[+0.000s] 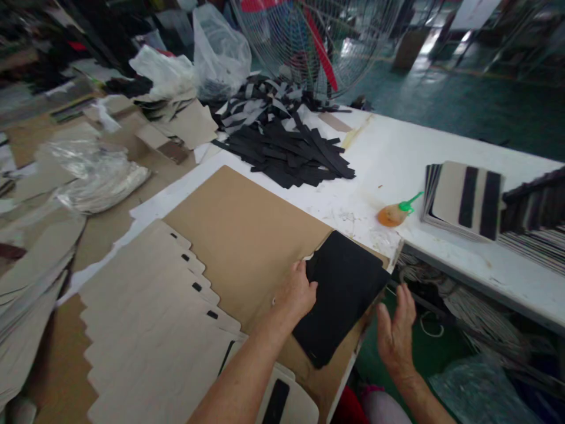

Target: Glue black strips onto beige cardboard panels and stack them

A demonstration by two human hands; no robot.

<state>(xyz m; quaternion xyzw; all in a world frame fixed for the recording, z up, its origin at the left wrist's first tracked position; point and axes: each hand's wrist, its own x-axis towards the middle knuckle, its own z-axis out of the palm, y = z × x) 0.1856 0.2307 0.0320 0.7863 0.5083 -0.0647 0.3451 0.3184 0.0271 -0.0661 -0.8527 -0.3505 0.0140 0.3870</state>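
My left hand (296, 292) rests on the left edge of a black flat piece (342, 294) that lies on a brown cardboard sheet (238, 235); its fingers curl over the piece's edge. My right hand (397, 330) hovers just off the table's near edge, right of the black piece, fingers stretched out and holding nothing. A fanned row of beige cut pieces (154, 318) with small black tabs lies to the left of my left arm.
A pile of black strips (286, 147) lies at the back of the white table (441, 153). An orange glue bottle (395, 213) with a green nozzle lies on its side. Striped pieces (468, 197) are stacked at right. A fan (318, 41) stands behind. Plastic bags (97, 171) sit at left.
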